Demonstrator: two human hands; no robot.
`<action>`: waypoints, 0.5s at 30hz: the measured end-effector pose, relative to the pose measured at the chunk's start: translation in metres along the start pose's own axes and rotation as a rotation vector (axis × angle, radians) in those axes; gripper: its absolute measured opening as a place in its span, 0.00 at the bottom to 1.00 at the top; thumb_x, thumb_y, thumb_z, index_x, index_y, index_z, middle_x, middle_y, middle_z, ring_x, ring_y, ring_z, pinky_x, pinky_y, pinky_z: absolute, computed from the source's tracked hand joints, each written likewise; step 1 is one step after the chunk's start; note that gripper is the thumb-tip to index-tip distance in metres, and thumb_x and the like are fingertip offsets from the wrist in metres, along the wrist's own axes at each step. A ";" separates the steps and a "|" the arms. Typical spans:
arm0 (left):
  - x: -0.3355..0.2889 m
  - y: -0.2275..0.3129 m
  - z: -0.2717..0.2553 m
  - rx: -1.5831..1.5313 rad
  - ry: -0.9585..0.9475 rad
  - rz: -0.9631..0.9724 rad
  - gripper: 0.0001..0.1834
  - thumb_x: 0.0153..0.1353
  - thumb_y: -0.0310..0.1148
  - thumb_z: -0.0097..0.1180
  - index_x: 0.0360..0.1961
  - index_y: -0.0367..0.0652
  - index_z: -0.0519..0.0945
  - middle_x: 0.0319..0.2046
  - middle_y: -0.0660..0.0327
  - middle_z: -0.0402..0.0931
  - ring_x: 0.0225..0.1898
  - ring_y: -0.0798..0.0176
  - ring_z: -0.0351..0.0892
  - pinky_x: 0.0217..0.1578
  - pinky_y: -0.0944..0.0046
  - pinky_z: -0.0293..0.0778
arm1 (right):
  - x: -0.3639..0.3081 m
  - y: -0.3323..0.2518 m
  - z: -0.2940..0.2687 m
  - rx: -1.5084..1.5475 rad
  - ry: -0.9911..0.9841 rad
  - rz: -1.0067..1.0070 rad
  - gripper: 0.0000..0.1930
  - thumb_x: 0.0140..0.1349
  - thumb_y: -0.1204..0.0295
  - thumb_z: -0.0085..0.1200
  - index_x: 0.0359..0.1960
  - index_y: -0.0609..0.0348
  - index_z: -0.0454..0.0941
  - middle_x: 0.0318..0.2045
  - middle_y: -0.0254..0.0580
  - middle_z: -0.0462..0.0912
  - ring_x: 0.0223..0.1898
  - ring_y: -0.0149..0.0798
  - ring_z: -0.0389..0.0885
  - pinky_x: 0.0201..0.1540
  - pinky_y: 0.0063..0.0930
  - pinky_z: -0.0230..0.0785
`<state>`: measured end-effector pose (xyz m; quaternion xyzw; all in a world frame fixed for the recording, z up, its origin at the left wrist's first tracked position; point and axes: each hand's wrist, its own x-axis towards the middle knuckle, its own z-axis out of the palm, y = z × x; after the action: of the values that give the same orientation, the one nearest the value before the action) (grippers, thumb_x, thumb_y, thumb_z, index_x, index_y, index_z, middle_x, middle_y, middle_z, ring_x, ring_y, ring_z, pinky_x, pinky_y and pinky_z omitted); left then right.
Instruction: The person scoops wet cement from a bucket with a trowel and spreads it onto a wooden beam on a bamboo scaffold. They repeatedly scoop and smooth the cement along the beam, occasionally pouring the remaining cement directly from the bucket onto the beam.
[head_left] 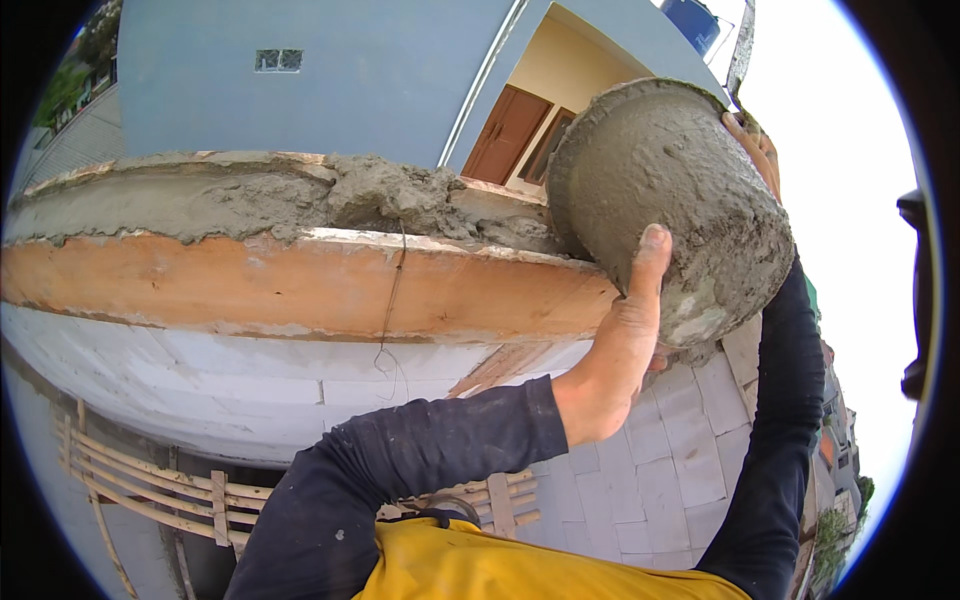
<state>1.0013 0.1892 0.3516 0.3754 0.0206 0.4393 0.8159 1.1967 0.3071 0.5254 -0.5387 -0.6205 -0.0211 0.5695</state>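
Note:
A round bucket (pixel 665 190) caked in grey cement is tipped on its side against the top of a wall, its mouth facing the wet mortar (pixel 400 195) heaped there. My left hand (pixel 625 335) grips the bucket from below, thumb pressed up against its side. My right hand (pixel 755 150) holds the bucket's far side near the rim; only its fingers show. Both arms wear dark long sleeves. The mortar lies in a trough between an orange wooden form board (pixel 300 285) and the far edge.
Below the board is a wall of white blocks (pixel 250 385). A thin wire (pixel 392 300) hangs over the board. Bamboo scaffolding (pixel 150 490) stands lower left. A blue-grey house with brown doors (pixel 510 130) rises behind, and a blue water tank (pixel 692 22) sits on top.

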 end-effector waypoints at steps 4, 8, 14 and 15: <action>0.004 0.000 0.004 0.000 0.009 -0.036 0.64 0.55 0.88 0.38 0.81 0.52 0.49 0.75 0.67 0.56 0.69 0.65 0.58 0.59 0.57 0.58 | 0.000 0.000 -0.005 0.125 -0.039 0.013 0.26 0.63 0.49 0.67 0.46 0.64 0.81 0.27 0.40 0.81 0.31 0.37 0.84 0.39 0.34 0.80; 0.005 -0.002 0.009 0.028 0.041 0.009 0.65 0.55 0.88 0.37 0.81 0.51 0.47 0.76 0.68 0.54 0.69 0.66 0.57 0.59 0.58 0.58 | -0.005 0.000 -0.012 0.274 -0.028 -0.100 0.26 0.64 0.51 0.65 0.48 0.65 0.80 0.28 0.41 0.82 0.32 0.38 0.85 0.38 0.33 0.80; 0.008 -0.003 0.009 0.117 -0.007 0.041 0.66 0.56 0.87 0.37 0.82 0.51 0.44 0.77 0.68 0.52 0.70 0.67 0.55 0.60 0.58 0.58 | -0.005 0.003 -0.019 0.256 -0.034 -0.032 0.23 0.64 0.54 0.67 0.47 0.63 0.80 0.27 0.39 0.80 0.29 0.35 0.82 0.35 0.33 0.78; 0.009 -0.003 0.010 0.160 0.031 0.063 0.65 0.56 0.87 0.37 0.82 0.51 0.45 0.76 0.67 0.53 0.70 0.66 0.55 0.60 0.58 0.58 | -0.003 0.004 -0.020 0.318 -0.056 -0.030 0.23 0.65 0.54 0.67 0.47 0.63 0.80 0.28 0.40 0.80 0.29 0.34 0.82 0.35 0.32 0.78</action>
<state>1.0123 0.1895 0.3595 0.4329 0.0563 0.4672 0.7688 1.2127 0.2942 0.5276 -0.4329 -0.6397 0.0839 0.6295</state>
